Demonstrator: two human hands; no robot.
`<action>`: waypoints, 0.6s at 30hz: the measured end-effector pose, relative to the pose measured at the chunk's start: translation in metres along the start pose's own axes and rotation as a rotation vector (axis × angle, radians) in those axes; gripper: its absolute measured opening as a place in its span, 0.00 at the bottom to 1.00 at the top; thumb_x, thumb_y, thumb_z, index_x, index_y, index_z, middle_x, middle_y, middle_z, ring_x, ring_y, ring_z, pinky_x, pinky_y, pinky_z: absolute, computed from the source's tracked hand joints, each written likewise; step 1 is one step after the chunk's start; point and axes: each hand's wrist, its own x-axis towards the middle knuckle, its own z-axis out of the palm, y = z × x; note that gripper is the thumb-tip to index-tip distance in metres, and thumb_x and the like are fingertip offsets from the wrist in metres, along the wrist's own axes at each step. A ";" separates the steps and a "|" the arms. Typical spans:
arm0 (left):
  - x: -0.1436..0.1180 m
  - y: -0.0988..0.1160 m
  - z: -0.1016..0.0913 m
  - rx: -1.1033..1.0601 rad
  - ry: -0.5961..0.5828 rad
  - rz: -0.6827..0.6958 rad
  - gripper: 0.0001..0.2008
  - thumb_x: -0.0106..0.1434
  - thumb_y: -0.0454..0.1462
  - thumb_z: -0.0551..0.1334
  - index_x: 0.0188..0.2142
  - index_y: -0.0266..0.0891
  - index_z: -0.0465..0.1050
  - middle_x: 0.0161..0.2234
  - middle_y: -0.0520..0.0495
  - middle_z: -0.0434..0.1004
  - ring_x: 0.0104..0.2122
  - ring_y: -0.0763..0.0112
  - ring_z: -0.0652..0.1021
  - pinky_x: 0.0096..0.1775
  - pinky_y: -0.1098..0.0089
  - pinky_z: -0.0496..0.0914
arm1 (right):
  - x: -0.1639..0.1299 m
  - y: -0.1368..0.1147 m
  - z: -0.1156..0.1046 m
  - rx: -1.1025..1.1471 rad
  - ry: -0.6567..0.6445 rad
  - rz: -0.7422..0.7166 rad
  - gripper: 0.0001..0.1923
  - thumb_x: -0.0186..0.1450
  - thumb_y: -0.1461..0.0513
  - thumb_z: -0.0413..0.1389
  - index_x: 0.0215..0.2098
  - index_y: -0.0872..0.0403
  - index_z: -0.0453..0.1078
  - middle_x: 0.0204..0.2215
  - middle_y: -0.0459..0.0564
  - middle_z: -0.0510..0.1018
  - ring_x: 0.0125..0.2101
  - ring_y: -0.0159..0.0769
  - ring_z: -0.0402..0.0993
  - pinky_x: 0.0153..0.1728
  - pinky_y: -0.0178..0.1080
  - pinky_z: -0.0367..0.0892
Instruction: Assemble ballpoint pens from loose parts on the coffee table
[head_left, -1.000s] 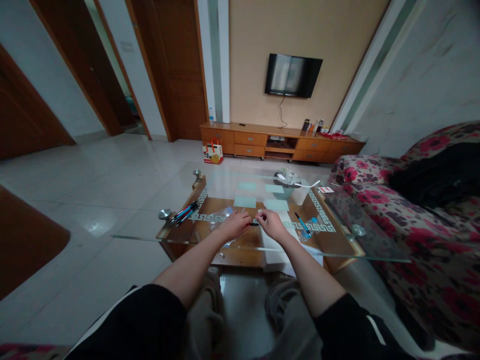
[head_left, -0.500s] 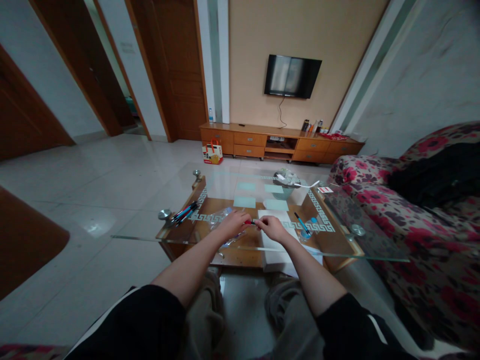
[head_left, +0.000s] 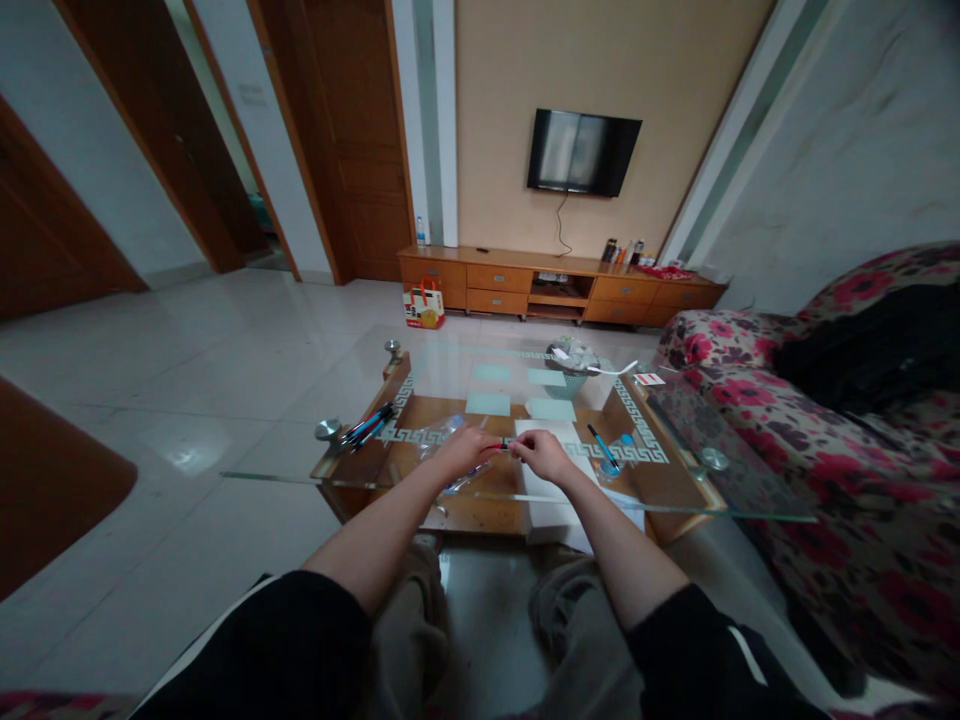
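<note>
While both forearms reach out over the glass worktop [head_left: 697,500], the view runs from a small bundle of pens [head_left: 369,424] lying near the left edge, well apart from the hands, across to the middle where the work is. Just right of that bundle a crumpled clear plastic wrapper [head_left: 442,436] lies on the glass, and the left hand [head_left: 463,452] rests beside and partly over it, fingers curled in and pinched at the tips on the left end of a small pen [head_left: 504,444] with a red and dark body. That pen is held level just above the glass between the two hands, only a short stretch of it showing between the fingertips. The right hand [head_left: 541,455] meets it from the other side, likewise closed to a pinch on the pen's right end, knuckles up, so that the two hands nearly touch. Whether the pen is in one piece or two is too small to tell. Under and beyond the right hand lies a white sheet of paper [head_left: 559,432]. Further right a blue pen [head_left: 601,446] lies alone at a slant on the glass, near the right hand but clear of it.
</note>
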 end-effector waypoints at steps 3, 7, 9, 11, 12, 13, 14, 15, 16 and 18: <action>-0.001 -0.001 0.002 -0.010 -0.001 -0.010 0.15 0.71 0.44 0.54 0.38 0.43 0.79 0.34 0.46 0.81 0.33 0.69 0.78 0.38 0.71 0.65 | 0.002 0.003 0.002 0.045 0.028 -0.008 0.09 0.61 0.57 0.59 0.31 0.55 0.77 0.26 0.48 0.81 0.27 0.34 0.75 0.30 0.33 0.65; -0.004 -0.002 0.001 -0.006 -0.002 -0.020 0.15 0.72 0.42 0.53 0.40 0.42 0.79 0.36 0.46 0.81 0.35 0.68 0.78 0.39 0.71 0.66 | 0.003 0.009 0.002 0.127 0.054 -0.017 0.08 0.57 0.59 0.62 0.33 0.56 0.76 0.30 0.49 0.81 0.31 0.34 0.76 0.34 0.34 0.68; -0.005 -0.003 0.001 0.010 -0.003 -0.022 0.15 0.72 0.42 0.54 0.40 0.41 0.78 0.36 0.45 0.81 0.36 0.68 0.78 0.39 0.70 0.66 | 0.002 0.011 0.001 0.163 0.060 -0.025 0.09 0.56 0.58 0.63 0.33 0.56 0.76 0.30 0.49 0.81 0.31 0.34 0.75 0.35 0.35 0.68; -0.006 -0.004 0.000 0.020 0.004 -0.036 0.14 0.71 0.43 0.54 0.39 0.40 0.78 0.35 0.45 0.80 0.35 0.68 0.77 0.38 0.70 0.66 | 0.001 0.011 0.000 0.211 0.069 -0.025 0.11 0.56 0.57 0.63 0.33 0.56 0.76 0.30 0.49 0.81 0.30 0.34 0.75 0.33 0.35 0.69; -0.007 -0.004 0.001 0.022 0.011 -0.042 0.14 0.71 0.43 0.54 0.39 0.40 0.77 0.35 0.45 0.80 0.35 0.68 0.77 0.38 0.70 0.66 | 0.000 0.011 -0.001 0.242 0.076 -0.018 0.12 0.56 0.56 0.63 0.34 0.56 0.76 0.29 0.49 0.80 0.29 0.34 0.74 0.31 0.35 0.69; -0.007 -0.005 0.001 0.020 0.019 -0.048 0.15 0.71 0.43 0.54 0.38 0.40 0.77 0.35 0.46 0.80 0.35 0.68 0.77 0.38 0.70 0.66 | 0.000 0.010 -0.001 0.276 0.085 -0.006 0.14 0.56 0.55 0.63 0.34 0.56 0.76 0.30 0.50 0.80 0.28 0.33 0.74 0.30 0.34 0.68; -0.008 -0.005 0.001 0.018 0.026 -0.053 0.15 0.71 0.44 0.54 0.38 0.40 0.77 0.35 0.46 0.79 0.35 0.68 0.77 0.38 0.71 0.66 | -0.001 0.010 -0.001 0.312 0.100 0.012 0.15 0.56 0.54 0.62 0.35 0.57 0.76 0.30 0.50 0.80 0.27 0.33 0.73 0.28 0.34 0.68; -0.008 -0.005 0.002 0.015 0.033 -0.058 0.15 0.71 0.44 0.54 0.38 0.41 0.77 0.34 0.46 0.79 0.35 0.68 0.77 0.38 0.71 0.66 | 0.000 0.010 -0.002 0.346 0.119 0.033 0.16 0.56 0.53 0.62 0.37 0.57 0.77 0.30 0.51 0.80 0.27 0.33 0.72 0.26 0.34 0.68; -0.008 -0.006 0.002 0.013 0.040 -0.065 0.15 0.71 0.44 0.54 0.37 0.41 0.77 0.34 0.46 0.79 0.35 0.68 0.77 0.38 0.71 0.65 | 0.000 0.010 -0.004 0.376 0.145 0.055 0.18 0.57 0.52 0.61 0.38 0.57 0.77 0.30 0.51 0.80 0.26 0.33 0.72 0.25 0.34 0.67; -0.009 -0.006 0.002 0.017 0.049 -0.079 0.16 0.71 0.45 0.54 0.37 0.41 0.77 0.34 0.46 0.79 0.34 0.68 0.77 0.37 0.71 0.65 | 0.001 0.011 -0.008 0.421 0.217 0.099 0.20 0.57 0.51 0.60 0.41 0.57 0.77 0.31 0.52 0.80 0.26 0.33 0.71 0.24 0.34 0.67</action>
